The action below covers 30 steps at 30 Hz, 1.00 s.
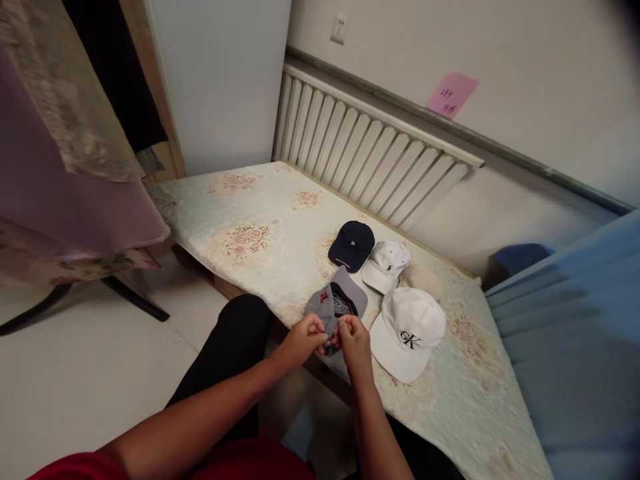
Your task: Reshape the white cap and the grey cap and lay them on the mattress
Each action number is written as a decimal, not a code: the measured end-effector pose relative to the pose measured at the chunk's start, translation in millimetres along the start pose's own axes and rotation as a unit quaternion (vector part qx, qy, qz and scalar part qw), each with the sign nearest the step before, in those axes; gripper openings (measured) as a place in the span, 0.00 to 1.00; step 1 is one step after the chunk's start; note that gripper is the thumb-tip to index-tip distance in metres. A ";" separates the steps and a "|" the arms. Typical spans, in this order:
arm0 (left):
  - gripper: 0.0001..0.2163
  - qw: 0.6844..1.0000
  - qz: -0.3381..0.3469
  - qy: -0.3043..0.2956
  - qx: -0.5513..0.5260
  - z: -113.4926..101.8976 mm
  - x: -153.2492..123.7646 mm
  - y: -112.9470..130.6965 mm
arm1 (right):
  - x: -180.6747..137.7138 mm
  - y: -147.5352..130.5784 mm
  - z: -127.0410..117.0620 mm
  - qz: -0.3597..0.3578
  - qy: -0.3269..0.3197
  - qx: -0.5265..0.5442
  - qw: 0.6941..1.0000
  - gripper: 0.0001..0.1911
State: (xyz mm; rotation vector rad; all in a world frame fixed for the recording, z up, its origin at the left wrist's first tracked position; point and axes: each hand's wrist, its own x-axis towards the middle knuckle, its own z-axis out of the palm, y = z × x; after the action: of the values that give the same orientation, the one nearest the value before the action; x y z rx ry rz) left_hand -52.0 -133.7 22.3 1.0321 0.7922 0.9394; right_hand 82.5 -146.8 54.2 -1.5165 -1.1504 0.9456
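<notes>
A grey baseball cap (324, 303) with a small red mark lies tilted at the near edge of the table, its dark inside partly showing. My left hand (306, 339) pinches the cap's back strap from the left. On the same strap, my right hand (351, 337) has its fingers closed from the right. The strap's fastening is mostly hidden by my fingers. Just right of my right hand sits a white cap (417, 317) with black letters. Behind the grey cap are a navy cap (353, 241) and a smaller white cap (387, 263).
A beige cap (421, 280) is partly hidden behind the white ones. The floral-covered table (280, 220) stands against a radiator (370, 147). Blue curtain (575, 333) hangs at the right. Draped clothes (75, 167) and a black-legged stand (135, 299) are at the left.
</notes>
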 end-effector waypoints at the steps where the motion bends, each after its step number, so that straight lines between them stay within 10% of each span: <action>1: 0.10 1.000 0.000 0.013 -0.001 -0.2 0.1 -0.8 | -0.9 1.5 0.0 0.003 0.004 0.008 1.000 0.09; 10: 0.08 0.998 -0.008 0.056 0.016 3.3 -0.1 -0.3 | -16.7 1.9 0.4 -0.067 -0.091 -0.117 0.987 0.12; 18: 0.03 0.925 0.154 0.091 0.334 -10.1 -0.7 19.5 | -20.4 5.1 2.0 -0.046 -0.075 -0.098 0.991 0.09; 23: 0.21 0.893 0.249 -0.071 0.367 -20.4 18.6 52.7 | -20.1 -5.3 -4.2 -0.062 -0.077 -0.122 0.988 0.09; 30: 0.10 0.858 0.235 -0.234 0.393 -19.0 53.1 77.5 | -14.9 -4.6 -13.0 -0.097 -0.057 -0.196 0.974 0.09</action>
State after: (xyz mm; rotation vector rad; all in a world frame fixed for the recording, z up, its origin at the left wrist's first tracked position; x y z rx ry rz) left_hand -67.8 -61.8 83.6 2.1562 0.5031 0.7014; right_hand 90.0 -163.9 62.0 -1.6349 -1.6087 0.7066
